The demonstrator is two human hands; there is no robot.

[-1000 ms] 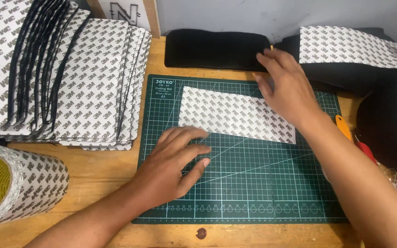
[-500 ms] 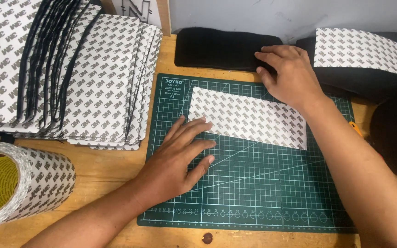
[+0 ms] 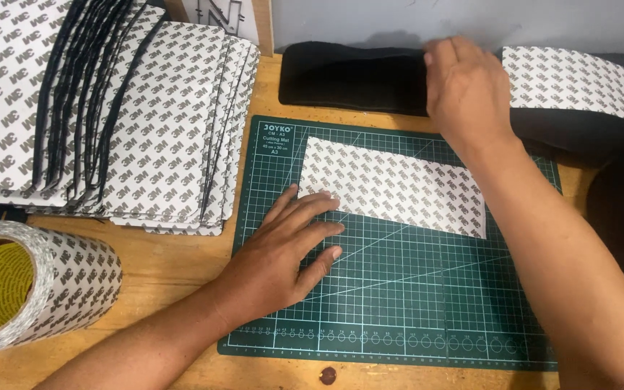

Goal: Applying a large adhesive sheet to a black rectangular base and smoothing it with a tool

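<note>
The left hand (image 3: 283,249) lies flat and open on the green cutting mat (image 3: 399,303), fingertips touching the patterned tape sheet (image 3: 399,184); the right hand (image 3: 467,90) grasps the black foam strip (image 3: 348,76) beyond it. Pulling the strip could drag the sheet askew

Single head view, steeply down, close over cutting mat (image 3: 399,289).
</note>
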